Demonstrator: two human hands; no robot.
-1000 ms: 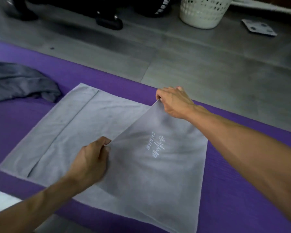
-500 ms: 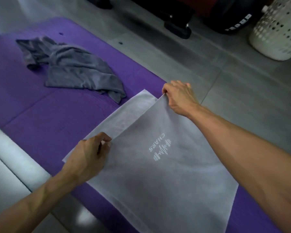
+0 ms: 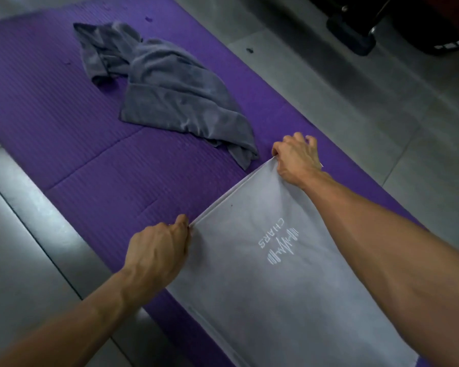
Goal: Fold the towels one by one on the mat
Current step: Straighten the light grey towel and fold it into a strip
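While both hands work one edge, the scene reads:
Light grey towel [image 3: 289, 282]: folded on the purple mat [image 3: 64, 107].
Left hand [image 3: 157, 252]: fingers clamped on its near corner.
Right hand [image 3: 297, 157]: fingers clamped on the far corner.
Crumpled grey towel [image 3: 170, 91]: farther along the mat.

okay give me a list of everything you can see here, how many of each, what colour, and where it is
light grey towel: 1, pale grey with a white CHARS logo, folded over on the near right part of the mat
crumpled towel: 1, darker grey, bunched up on the far part of the mat
mat: 1, purple, ribbed, running across the floor
floor: grey tiles, on both sides of the mat
dark object: 1, black, top right on the floor, only partly in view
left hand: 1, grips the towel's near corner at the folded-over edge
right hand: 1, grips the far corner of the same edge
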